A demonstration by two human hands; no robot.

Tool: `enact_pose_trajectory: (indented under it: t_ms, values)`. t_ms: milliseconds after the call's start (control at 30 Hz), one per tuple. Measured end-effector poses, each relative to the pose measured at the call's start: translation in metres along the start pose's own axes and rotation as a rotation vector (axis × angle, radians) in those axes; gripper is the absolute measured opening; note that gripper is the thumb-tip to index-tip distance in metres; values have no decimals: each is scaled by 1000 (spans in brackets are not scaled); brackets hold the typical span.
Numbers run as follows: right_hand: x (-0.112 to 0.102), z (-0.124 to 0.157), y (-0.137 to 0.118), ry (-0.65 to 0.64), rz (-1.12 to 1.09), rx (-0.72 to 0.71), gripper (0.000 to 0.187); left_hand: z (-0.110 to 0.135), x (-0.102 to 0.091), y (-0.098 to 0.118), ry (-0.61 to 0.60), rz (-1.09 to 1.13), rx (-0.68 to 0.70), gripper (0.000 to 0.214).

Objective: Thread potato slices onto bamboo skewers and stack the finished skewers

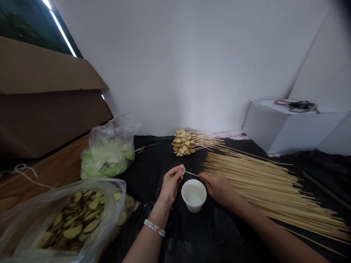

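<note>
My left hand (pixel 172 180), with a beaded bracelet at the wrist, pinches a potato slice (pixel 182 169). A thin wooden skewer (pixel 192 173) runs from that slice to my right hand (pixel 218 187), whose fingers are closed on it. Whether the tip has gone through the slice cannot be made out. Just below the skewer, between my hands, stands a white cup (pixel 193 193) with what looks like clear liquid inside. Beyond my hands lies a stack of skewered potato slices (pixel 183 142), sticks pointing right.
Many loose skewers (pixel 263 182) fan out on the right over black plastic sheeting (pixel 197 237). On the left stand an open bag of potato slices (pixel 79 219), a bag of pale green vegetable (pixel 108 157) and a cardboard box (pixel 49 102). A white box (pixel 290 124) sits back right.
</note>
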State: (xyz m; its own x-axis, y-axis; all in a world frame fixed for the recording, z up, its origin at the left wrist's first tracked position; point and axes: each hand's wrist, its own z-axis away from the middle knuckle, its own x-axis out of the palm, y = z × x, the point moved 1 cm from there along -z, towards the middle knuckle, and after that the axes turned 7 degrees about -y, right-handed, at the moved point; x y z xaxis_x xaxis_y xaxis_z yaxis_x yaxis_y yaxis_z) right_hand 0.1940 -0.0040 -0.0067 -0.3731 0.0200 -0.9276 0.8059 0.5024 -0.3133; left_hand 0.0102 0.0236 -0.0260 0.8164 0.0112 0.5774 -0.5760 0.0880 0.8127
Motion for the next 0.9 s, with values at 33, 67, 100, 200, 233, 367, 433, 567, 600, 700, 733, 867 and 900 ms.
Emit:
enact_pose_trajectory:
  t_ms: [33,67,100,200,233,367,433,567,600,700,733,867,900]
  values:
    - [0,0,0,2,-14,-2,29,0,0,-1,-4,2,-11,31]
    - [0,-1,1,5,-25,-6,29,1,0,-1,-10,0,-24,30]
    - [0,-1,1,8,-31,-10,29,1,1,-2,-17,-6,-36,28]
    - [1,-1,2,23,-31,-9,29,2,1,-3,-24,-17,-56,25]
    - [1,-1,2,35,-36,-11,28,2,1,-3,-19,-8,-61,24]
    - [0,-1,2,133,-103,-11,23,2,2,0,37,85,-70,26]
    - [0,-1,3,154,-129,-23,18,1,2,1,68,115,-67,27]
    - [3,-1,5,142,-96,-47,23,0,1,1,84,115,-62,23]
    - [4,-1,5,131,-79,-42,24,0,1,1,77,109,-58,23]
    - [6,-1,6,95,-47,-19,25,0,0,-1,51,83,-44,25]
    - [6,-1,6,93,-46,-13,24,0,0,-1,48,74,-41,27]
    - [6,0,5,134,-51,0,19,0,0,-3,37,33,-45,30]
    - [6,0,5,144,-48,0,19,0,0,-3,33,25,-46,30]
